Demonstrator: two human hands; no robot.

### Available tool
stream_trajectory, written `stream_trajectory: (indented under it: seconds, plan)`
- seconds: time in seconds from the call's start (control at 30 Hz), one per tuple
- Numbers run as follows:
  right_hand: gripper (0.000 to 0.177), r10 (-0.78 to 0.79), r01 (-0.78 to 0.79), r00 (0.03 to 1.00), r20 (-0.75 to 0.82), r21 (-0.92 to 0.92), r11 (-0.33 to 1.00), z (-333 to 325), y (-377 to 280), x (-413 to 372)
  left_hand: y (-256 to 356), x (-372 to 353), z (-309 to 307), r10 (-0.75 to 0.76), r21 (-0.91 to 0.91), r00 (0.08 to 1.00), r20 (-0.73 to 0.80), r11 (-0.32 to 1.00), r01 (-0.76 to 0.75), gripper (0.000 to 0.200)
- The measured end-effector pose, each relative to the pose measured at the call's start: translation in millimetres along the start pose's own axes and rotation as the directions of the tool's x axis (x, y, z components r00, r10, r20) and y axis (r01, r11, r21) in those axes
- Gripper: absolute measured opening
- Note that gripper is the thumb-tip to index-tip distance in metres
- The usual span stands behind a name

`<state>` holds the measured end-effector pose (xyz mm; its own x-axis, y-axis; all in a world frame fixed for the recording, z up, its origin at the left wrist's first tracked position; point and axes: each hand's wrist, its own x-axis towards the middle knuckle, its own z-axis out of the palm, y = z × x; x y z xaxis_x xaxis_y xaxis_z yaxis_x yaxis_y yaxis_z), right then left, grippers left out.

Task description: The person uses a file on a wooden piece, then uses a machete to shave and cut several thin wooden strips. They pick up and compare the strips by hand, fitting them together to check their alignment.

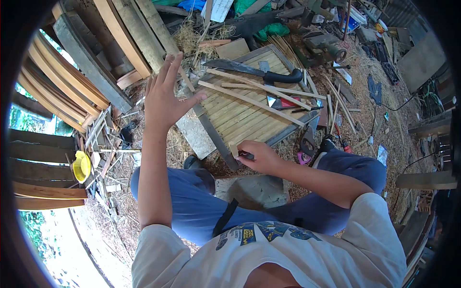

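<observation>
My left hand (165, 93) is raised with its fingers spread, holding nothing, left of a slatted wooden panel (235, 120) with a grey frame. My right hand (259, 157) is closed at the panel's near corner. A small dark thing shows between its fingers, and I cannot tell what it is. Just beyond the fingertips is a small pale wood piece (234, 150). A large knife (235, 66) with a curved black handle lies across the far part of the panel. Several thin wooden strips (254, 104) are spread over it.
A handsaw handle (307, 143) is by my right knee. Planks (91, 62) lean at the left, near a yellow bowl (81, 167). A metal vise (331, 50) stands at the back right. Shavings cover the ground. A board (249, 189) lies between my legs.
</observation>
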<state>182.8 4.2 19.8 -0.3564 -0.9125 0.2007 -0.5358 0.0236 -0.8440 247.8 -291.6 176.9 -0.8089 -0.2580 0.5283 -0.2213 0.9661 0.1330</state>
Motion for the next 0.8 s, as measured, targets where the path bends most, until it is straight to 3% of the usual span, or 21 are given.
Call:
stream_trajectory:
  seconds: [0.1,0.2,0.53,0.8]
  plan:
    - [0.023,0.007,-0.007,1.000,0.007,-0.009,1.000,-1,-1,0,1,-1,4,-0.098,0.087,0.991,0.087,0.992,0.090,0.140]
    - [0.023,-0.003,0.003,1.000,0.003,0.010,1.000,-1,-2,1,-6,-5,14,-0.077,0.151,0.995,0.060,0.986,0.067,0.147]
    - [0.025,0.035,-0.036,0.999,0.030,0.033,0.999,-3,-3,-1,-7,-7,14,-0.064,0.146,0.992,0.109,0.988,0.047,0.148]
    - [0.023,-0.065,0.065,0.997,-0.029,0.002,0.998,1,3,-1,-2,-6,13,-0.050,0.105,0.991,0.126,0.994,0.037,0.142]
